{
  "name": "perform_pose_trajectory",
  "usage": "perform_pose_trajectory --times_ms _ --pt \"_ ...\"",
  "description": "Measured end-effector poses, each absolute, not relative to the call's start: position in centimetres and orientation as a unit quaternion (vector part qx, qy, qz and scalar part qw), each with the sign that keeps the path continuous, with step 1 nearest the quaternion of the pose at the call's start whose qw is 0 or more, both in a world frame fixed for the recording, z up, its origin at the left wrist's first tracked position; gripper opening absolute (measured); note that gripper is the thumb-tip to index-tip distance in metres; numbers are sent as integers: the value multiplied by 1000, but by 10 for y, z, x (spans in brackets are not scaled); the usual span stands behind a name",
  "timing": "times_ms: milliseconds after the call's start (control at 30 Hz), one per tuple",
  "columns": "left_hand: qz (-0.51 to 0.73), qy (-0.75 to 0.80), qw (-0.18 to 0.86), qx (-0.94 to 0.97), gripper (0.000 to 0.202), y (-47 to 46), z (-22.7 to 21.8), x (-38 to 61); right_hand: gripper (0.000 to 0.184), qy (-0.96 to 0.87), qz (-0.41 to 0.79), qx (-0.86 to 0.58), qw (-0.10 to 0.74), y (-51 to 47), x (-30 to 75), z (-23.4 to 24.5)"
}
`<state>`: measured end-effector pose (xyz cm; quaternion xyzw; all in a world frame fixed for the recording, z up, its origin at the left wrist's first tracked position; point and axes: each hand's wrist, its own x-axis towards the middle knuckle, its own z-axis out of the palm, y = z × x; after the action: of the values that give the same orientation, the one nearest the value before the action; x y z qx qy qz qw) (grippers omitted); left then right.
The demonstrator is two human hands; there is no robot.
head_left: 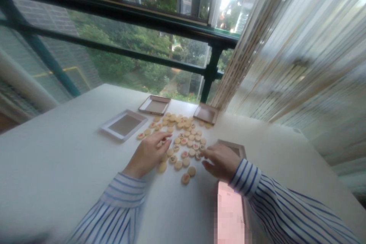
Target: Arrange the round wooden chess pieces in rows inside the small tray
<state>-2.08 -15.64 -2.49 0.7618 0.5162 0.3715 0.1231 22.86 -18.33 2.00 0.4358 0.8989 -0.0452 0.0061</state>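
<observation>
Head view: L hand (150,153) half-curled, thumb & index apart, nothing visibly held, over L flank of round wooden pieces (184,141); R hand (222,161) loosely open too, index tip at R-flank pieces, contact likely, palm side hidden. Pieces lie betw. hands & beyond, twd desk's (71,156) far edge; discs, so no long axis, but spread runs away from wearer. Loose pair (185,178) closest to wearer sits nearer R hand. Shallow trays: 1 twd L edge (125,125), 2 by far edge (156,106), 1 partly behind R hand (236,147). Pixelated pink slab (230,207), prob. phone, by R sleeve (274,190)
</observation>
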Motion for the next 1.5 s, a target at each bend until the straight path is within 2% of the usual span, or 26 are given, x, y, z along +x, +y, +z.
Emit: perform_pose_trajectory --times_ms 167,300,867,1233,1367,1500 --pt "362 452 112 808 21 -179 -44 -23 22 906 -59 418 45 -178 210 11" --pt "323 406 105 849 22 -193 -48 -23 21 904 -73 419 45 -178 203 5" --pt "279 374 65 882 23 -194 -45 -12 18 913 -107 389 61 -187 204 2" --pt "319 373 75 868 22 -194 -42 -10 24 922 -90 376 14 -185 205 -9" --pt "322 375 77 866 22 -194 -42 -9 29 911 -157 380 -45 -184 210 -10" --pt "324 385 78 861 22 -195 -42 -10 21 879 -270 379 -101 -183 214 -9"
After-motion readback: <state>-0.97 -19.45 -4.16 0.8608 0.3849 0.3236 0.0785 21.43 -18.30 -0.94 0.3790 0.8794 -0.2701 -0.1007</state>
